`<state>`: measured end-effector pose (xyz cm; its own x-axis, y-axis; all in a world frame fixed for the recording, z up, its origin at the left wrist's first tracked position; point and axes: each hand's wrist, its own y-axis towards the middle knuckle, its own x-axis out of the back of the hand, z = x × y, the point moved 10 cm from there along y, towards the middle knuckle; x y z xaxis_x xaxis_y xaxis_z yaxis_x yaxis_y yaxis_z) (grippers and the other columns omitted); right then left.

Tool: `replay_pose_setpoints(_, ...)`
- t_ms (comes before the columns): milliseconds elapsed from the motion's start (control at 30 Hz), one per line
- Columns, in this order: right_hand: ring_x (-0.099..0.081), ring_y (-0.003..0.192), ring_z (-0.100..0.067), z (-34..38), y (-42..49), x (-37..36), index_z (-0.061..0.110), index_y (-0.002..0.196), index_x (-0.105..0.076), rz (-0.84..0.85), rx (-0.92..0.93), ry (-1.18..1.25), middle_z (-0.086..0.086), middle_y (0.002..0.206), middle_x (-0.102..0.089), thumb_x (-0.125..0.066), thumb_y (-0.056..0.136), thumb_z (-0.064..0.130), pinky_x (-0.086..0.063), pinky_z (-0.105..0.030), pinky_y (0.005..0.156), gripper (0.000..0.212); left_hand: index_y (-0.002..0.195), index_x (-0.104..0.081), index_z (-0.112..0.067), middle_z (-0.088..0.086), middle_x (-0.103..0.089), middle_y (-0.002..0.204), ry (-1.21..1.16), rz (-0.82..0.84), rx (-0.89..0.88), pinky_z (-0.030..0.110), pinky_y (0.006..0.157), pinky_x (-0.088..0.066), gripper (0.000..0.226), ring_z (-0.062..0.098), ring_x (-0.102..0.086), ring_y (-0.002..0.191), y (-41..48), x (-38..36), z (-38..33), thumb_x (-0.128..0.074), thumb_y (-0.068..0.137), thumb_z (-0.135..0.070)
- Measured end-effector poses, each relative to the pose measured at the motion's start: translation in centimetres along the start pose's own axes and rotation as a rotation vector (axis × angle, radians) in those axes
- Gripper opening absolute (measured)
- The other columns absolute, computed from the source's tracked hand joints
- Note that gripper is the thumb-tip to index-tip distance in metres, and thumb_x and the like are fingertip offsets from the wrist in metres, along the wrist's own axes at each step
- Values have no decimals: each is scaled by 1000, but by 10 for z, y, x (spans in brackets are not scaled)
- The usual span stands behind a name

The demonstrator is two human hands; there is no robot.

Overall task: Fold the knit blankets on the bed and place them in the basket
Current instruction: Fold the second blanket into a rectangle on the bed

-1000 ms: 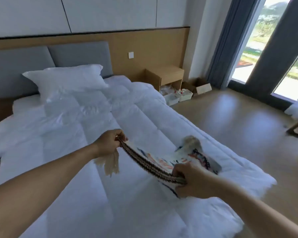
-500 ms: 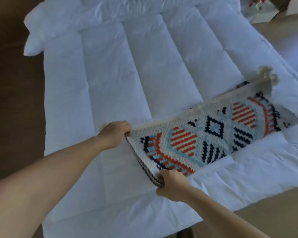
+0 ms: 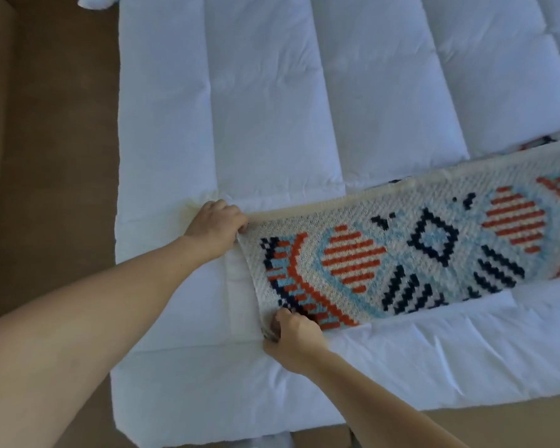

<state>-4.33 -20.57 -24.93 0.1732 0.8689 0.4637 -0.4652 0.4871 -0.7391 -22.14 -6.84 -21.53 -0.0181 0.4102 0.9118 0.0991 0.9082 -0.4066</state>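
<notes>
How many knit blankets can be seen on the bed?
1. The blanket lies folded on the duvet, one end held by the left hand and right hand. Its other end leaves the frame; others may be hidden.

Bedroom, home setting. Bed fills most of view. White quilted duvet on it, stitched in long puffy channels, edge draped over side. Brown floor at left and near edge. Patterned knit blanket on duvet: household textile.
</notes>
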Motion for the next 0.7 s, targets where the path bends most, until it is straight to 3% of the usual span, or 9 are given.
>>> replay_pose_setpoints(133,-49,59,-14,0,-4,11,24,74,-45,-6,32,34,7,69,-54,-50,87,43,-40,-29,54,23,107,-59,-21,3,-27,153,71,48,61,48,116,-10,28,28,-15,141,-3,3,-23,-55,80,-17)
replay_pose_setpoints(200,-49,62,-12,2,-13,45,26,76,-46,-188,101,-47,11,69,-52,-45,90,43,-39,-26,54,22,116,-55,-19,6,-17,159,4,2,75,51,118,-3,34,29,-6,146,-7,10,-35,-52,82,-24)
replay_pose_setpoints(267,-58,90,-12,-4,-24,86,25,106,-59,-457,170,-143,11,98,-63,-43,91,46,-45,-23,73,31,129,-48,-14,7,-13,162,-75,-105,72,50,119,-2,47,27,-3,149,-12,18,-51,-46,86,-33)
replay_pose_setpoints(333,-45,133,-21,-24,-27,113,20,141,-46,-592,171,-238,3,143,-51,-38,94,51,-40,-38,106,56,143,-38,-9,7,-6,163,-157,-194,65,48,120,1,61,25,2,150,-16,21,-74,-39,90,-40)
replay_pose_setpoints(367,-27,146,-22,-36,-24,122,21,150,-33,-600,167,-287,0,157,-33,-33,97,53,-28,-44,115,62,150,-26,-9,6,1,164,-193,-200,70,46,120,6,67,23,9,150,-15,17,-86,-35,93,-42)
replay_pose_setpoints(433,1,152,-20,-59,-12,132,26,157,-9,-540,164,-385,1,165,-5,-18,100,57,-7,-49,119,65,154,-2,-11,4,17,162,-237,-161,112,43,118,16,72,19,23,147,-11,3,-108,-23,96,-47)
replay_pose_setpoints(567,2,152,-22,-102,12,144,29,156,-1,-441,193,-556,0,165,-3,-14,100,59,-3,-54,118,65,151,12,-15,5,21,160,-214,-103,216,46,118,12,74,21,25,146,3,-26,-121,-10,92,-55)
replay_pose_setpoints(700,12,150,-18,-139,29,150,33,155,8,-328,239,-571,3,164,7,-11,100,62,6,-49,119,65,154,2,-14,8,10,162,-147,-83,257,46,118,6,75,24,13,149,12,-46,-117,-15,94,-56)
